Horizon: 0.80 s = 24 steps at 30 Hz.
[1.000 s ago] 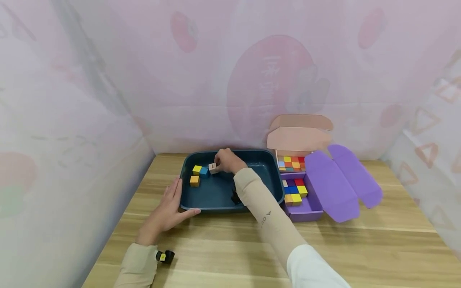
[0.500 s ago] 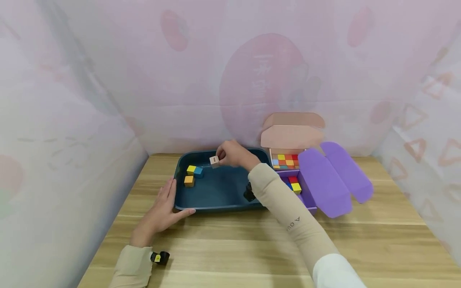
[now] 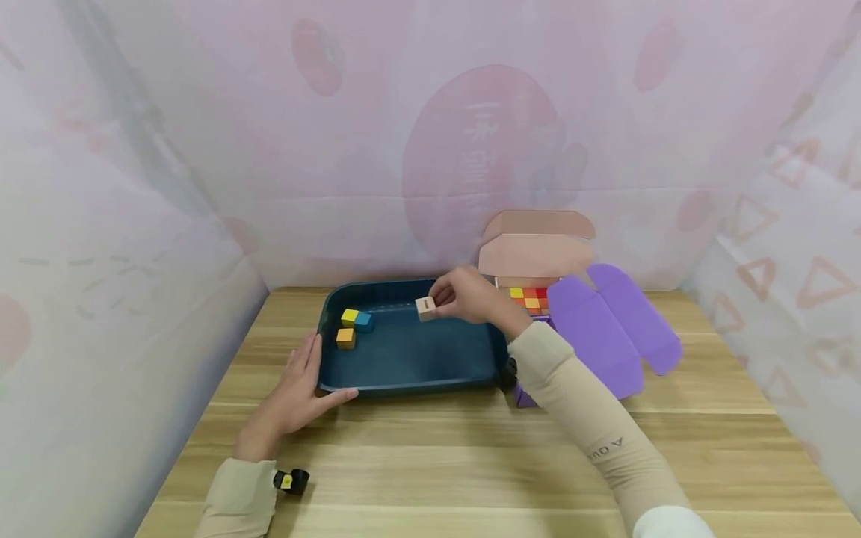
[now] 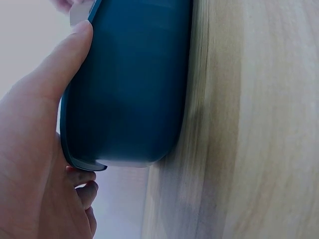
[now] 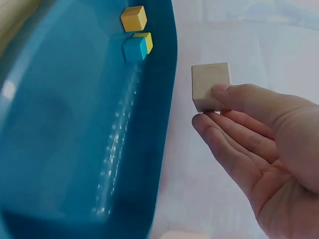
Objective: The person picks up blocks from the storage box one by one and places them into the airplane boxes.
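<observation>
My right hand pinches a plain wooden cube between thumb and fingers, above the dark blue tray. In the right wrist view the bare-wood cube stays clear of the tray wall. My left hand rests on the tray's front left corner, its thumb along the front rim and its fingers against the left side. From the left wrist view, that thumb touches the rim. Inside the tray, at left, lie a yellow cube, a blue cube touching it, and an orange cube.
To the tray's right stands an open purple box, partly hidden behind my right arm. A peach box with its lid up holds several coloured cubes at the back. Wooden tabletop extends in front.
My right hand has lifted the wooden cube from beside the blue cube and carried it rightward over the tray. The left hand keeps its place on the tray corner; the head view has shifted slightly.
</observation>
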Available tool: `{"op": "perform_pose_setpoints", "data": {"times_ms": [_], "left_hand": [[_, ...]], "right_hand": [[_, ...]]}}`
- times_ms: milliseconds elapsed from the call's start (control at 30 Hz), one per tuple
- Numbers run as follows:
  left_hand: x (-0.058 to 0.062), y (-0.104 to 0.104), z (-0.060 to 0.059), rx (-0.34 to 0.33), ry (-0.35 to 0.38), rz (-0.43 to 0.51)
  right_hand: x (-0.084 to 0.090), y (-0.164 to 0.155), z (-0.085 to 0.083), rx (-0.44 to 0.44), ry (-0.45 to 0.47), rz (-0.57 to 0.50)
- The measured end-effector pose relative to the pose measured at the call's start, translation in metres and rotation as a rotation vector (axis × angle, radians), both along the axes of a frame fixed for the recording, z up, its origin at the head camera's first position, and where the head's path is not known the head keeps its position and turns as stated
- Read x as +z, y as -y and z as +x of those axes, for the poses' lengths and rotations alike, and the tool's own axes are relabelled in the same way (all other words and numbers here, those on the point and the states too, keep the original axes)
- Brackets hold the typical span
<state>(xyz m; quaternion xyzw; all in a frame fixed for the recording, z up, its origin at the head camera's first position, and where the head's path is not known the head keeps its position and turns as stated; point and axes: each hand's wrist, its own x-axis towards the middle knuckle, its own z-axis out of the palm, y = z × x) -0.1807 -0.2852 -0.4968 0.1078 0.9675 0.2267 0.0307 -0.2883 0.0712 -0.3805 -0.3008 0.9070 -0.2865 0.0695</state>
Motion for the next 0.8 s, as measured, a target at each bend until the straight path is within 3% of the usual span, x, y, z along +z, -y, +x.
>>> {"op": "perform_pose_setpoints", "data": {"times_ms": [467,800], "left_hand": [[0.001,-0.002,-0.002,-0.006,0.006,0.016],[0.002,0.003,-0.005,-0.007,0.012,0.019]], "right_hand": [[-0.004,-0.104,0.033,-0.107,0.008,-0.103],[-0.024,-0.148,0.058,-0.161,0.077,-0.069]]}}
